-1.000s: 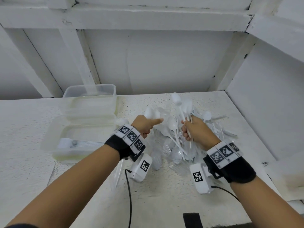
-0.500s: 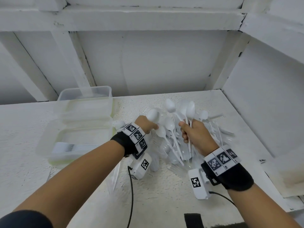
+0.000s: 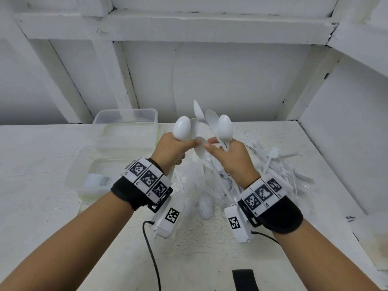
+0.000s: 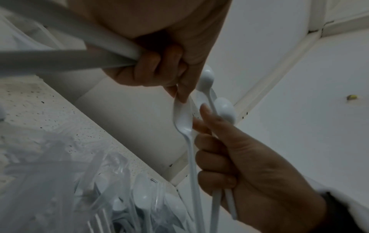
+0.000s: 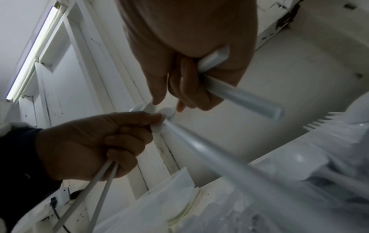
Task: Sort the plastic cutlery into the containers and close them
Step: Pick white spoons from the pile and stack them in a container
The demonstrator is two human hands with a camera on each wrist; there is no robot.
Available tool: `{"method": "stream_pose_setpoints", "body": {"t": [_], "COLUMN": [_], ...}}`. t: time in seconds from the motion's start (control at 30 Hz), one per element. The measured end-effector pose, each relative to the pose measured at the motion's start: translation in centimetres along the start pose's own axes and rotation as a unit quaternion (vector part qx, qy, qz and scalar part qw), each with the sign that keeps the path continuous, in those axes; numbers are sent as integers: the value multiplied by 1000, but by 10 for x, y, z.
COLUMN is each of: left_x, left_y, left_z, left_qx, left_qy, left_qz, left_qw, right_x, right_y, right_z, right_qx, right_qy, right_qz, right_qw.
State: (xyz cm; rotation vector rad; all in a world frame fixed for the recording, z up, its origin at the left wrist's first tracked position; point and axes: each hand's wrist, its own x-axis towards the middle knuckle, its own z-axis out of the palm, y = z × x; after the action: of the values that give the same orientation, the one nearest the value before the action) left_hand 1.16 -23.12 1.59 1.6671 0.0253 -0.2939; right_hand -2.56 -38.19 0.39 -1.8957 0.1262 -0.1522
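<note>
Left hand [image 3: 171, 149]: raised above the table [image 3: 42, 156], back toward the head camera, wrist bent upward; forearm enters from the near left.
Right hand [image 3: 233, 158]: raised beside the left hand, thumb and forefinger stretched toward it; forearm enters from the near right.
Wrist bands [image 3: 147, 179]: black straps bearing square black-and-white coded markers; small characters beneath them are too small to read.
Left grip: fingers curled round the handles of white spoons [image 3: 182, 131], bowls upward; thumb and fingertip also pinch the bowl of one more spoon [image 4: 182, 116].
Right grip: fingers curled round a bundle of spoon handles [image 4: 215, 203], bowls [image 3: 225, 128] upward; the pinched spoon's handle runs down beside these fingers.
Cutlery pile [image 3: 273, 171]: loose white and clear pieces heaped on the table below and to the right of the hands.
Near container [image 3: 84, 181]: open, on the left, with stacked forks [image 3: 98, 181] inside.
Far container [image 3: 126, 116]: clear, behind the near one, against the wall.
</note>
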Motion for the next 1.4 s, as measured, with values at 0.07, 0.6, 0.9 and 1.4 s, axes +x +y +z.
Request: {"method": "stream_pose_setpoints", "body": {"t": [0.07, 0.6, 0.9, 1.4], "left_x": [-6, -35, -35, -27], "left_y": [0, -7, -12, -21], "left_z": [-4, -14, -16, -24], "left_qx": [-24, -71, -108, -168], "left_qy": [-3, -60, -48, 24], "left_qz": [-9, -29, -51, -81], "left_qw": [1000, 995, 992, 982], "right_x": [1, 0, -8, -4], "right_y": [-2, -17, -20, -13], "right_z": [6, 41, 40, 24], "right_qx": [-3, 76, 30, 0], "right_qy": [-13, -71, -41, 0], "right_qz": [-6, 13, -34, -49], "right_qw": [1000, 995, 998, 999]}}
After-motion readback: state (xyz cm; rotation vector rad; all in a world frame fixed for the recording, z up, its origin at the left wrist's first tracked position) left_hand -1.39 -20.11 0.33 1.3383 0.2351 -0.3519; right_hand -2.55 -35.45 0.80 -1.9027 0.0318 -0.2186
